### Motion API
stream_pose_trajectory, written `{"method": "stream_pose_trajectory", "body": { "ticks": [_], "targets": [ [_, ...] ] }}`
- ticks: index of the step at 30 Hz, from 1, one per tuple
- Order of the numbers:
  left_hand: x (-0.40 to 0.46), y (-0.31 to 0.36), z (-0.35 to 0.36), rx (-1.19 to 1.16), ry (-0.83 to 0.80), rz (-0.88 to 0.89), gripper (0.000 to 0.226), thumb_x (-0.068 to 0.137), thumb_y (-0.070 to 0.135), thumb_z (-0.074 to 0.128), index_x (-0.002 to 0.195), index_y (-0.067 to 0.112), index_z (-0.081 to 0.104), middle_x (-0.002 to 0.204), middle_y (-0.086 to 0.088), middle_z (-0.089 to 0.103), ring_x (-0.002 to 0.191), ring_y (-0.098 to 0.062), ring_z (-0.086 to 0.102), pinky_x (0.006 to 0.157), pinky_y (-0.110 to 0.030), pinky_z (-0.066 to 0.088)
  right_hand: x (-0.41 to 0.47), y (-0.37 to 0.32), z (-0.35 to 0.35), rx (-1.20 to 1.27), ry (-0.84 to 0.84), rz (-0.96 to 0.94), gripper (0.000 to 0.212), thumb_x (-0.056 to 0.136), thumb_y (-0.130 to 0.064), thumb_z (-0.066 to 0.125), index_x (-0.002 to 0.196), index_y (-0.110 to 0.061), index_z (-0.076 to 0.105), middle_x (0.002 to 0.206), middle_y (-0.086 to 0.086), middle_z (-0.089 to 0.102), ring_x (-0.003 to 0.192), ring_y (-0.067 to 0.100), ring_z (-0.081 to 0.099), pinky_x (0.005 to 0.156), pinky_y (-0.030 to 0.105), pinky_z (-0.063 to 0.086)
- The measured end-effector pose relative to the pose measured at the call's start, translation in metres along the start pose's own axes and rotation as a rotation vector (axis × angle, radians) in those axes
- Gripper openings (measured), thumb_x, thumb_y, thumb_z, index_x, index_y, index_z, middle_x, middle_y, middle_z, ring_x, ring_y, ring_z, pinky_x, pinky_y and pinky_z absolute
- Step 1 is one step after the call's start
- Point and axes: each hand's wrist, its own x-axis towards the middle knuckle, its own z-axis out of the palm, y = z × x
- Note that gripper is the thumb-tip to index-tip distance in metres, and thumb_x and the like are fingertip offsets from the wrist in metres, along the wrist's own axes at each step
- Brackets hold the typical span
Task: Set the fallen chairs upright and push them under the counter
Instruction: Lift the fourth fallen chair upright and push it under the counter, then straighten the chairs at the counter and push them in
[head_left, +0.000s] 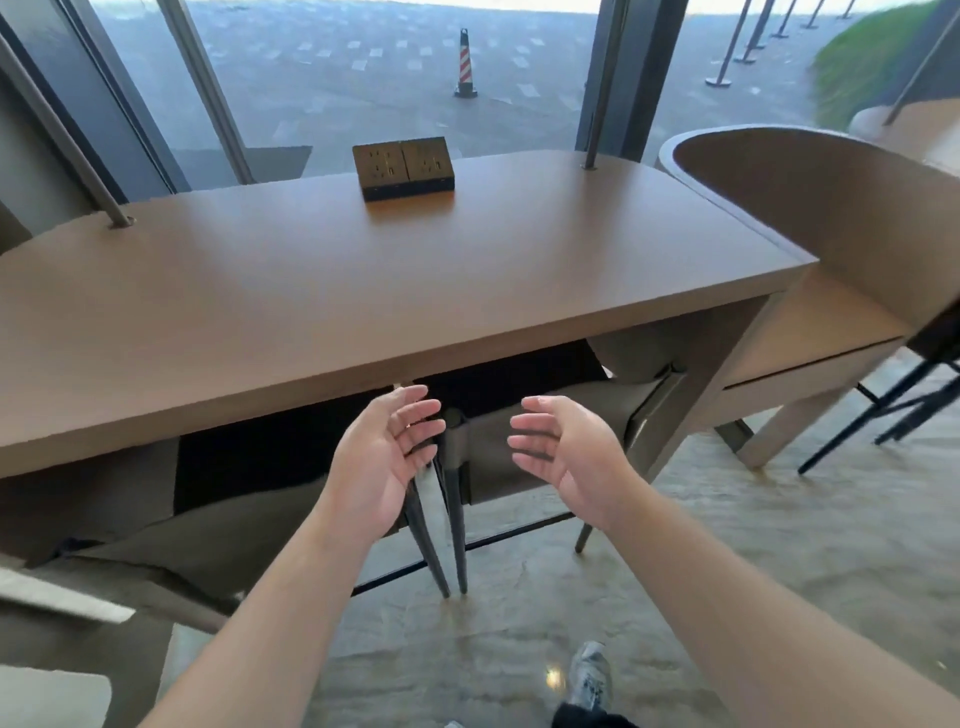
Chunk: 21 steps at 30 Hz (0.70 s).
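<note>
Left hand (382, 457) and right hand (563, 452) palms facing, fingers spread, empty. Two chairs (540, 447) upright under counter (322, 291). Socket box (402, 167), no legible writing.

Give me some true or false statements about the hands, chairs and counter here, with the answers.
1. Both hands, left hand and right hand, are open and hold nothing. True.
2. The socket box lies on the floor. False: it sits on the counter.
3. Two chairs, left chair and middle chair, stand tucked under the counter. True.
4. The striped cone stands on the counter. False: it is outside the window.
</note>
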Motion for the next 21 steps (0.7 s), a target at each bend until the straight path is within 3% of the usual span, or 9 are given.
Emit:
{"method": "stream_pose_trajectory", "body": {
  "ticks": [11,17,21],
  "targets": [
    [-0.042,-0.040,0.124,0.081,-0.191,-0.005,0.029,0.092,0.030,0.055,0.112,0.017,0.072,0.106,-0.007,0.074,0.087,-0.017,0.071,0.076,-0.033,0.049,-0.052,-0.050,-0.112,0.199,0.064,-0.141,0.025,0.097,-0.022,0.050,0.110,-0.011,0.068,0.098,0.013,0.074,0.082,0.026,0.073,0.066,0.034,0.057],
    [-0.080,-0.089,0.253,0.108,-0.299,-0.061,0.044,0.071,0.037,0.066,0.109,0.017,0.072,0.102,-0.006,0.074,0.084,-0.016,0.071,0.077,-0.035,0.048,-0.098,-0.080,-0.245,0.332,0.069,-0.227,0.027,0.094,-0.020,0.052,0.112,-0.006,0.065,0.091,0.013,0.070,0.073,0.024,0.068,0.062,0.033,0.056],
    [-0.104,-0.137,0.348,0.127,-0.428,-0.115,0.029,0.077,0.030,0.068,0.101,0.016,0.075,0.099,-0.007,0.073,0.081,-0.018,0.070,0.074,-0.033,0.049,-0.129,-0.096,-0.351,0.397,0.141,-0.302,0.024,0.095,-0.021,0.051,0.106,-0.007,0.067,0.084,0.010,0.069,0.069,0.022,0.066,0.060,0.033,0.055]
  ]
}}
